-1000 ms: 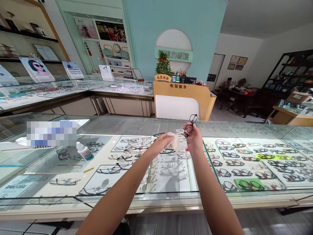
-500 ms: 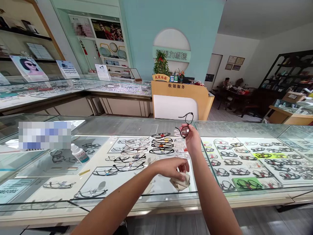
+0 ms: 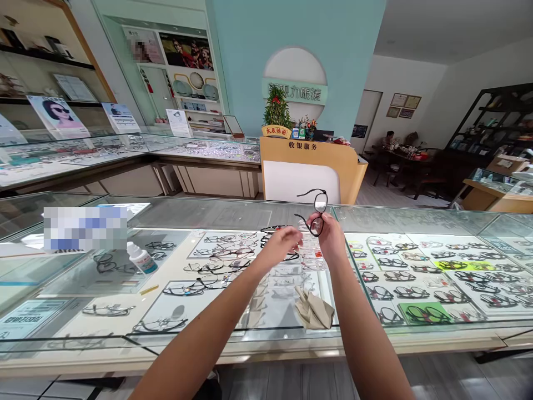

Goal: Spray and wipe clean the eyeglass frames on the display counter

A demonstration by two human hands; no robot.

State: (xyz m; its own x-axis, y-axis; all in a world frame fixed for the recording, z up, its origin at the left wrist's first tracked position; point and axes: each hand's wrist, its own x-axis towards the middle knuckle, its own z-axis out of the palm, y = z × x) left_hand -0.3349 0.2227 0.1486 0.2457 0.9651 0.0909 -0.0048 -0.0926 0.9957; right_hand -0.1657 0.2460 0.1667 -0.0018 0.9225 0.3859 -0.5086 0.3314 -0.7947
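Observation:
A pair of black-rimmed eyeglasses point(image 3: 320, 202) is held up on its side above the glass counter, temple arms pointing left. My right hand point(image 3: 332, 240) pinches it around the middle and lower rim. Just left of the lower lens, my left hand point(image 3: 283, 244) reaches toward the glasses with nothing in it, fingers loosely apart. On the counter glass below lies a crumpled beige cloth point(image 3: 314, 310), touched by neither hand. Behind my left hand, rows of dark frames in the display are partly hidden.
The glass display counter point(image 3: 233, 332) holds many eyeglasses. On its top at left stand a white bottle with a teal label point(image 3: 141, 259) and a blurred-out box point(image 3: 85, 229). Beyond are a wooden cashier desk point(image 3: 306, 172) and a seated person point(image 3: 389, 139) far right.
My left hand has let go of the cloth, leaving it on the counter, and has moved up toward the glasses. My right hand still holds the glasses, now turned slightly.

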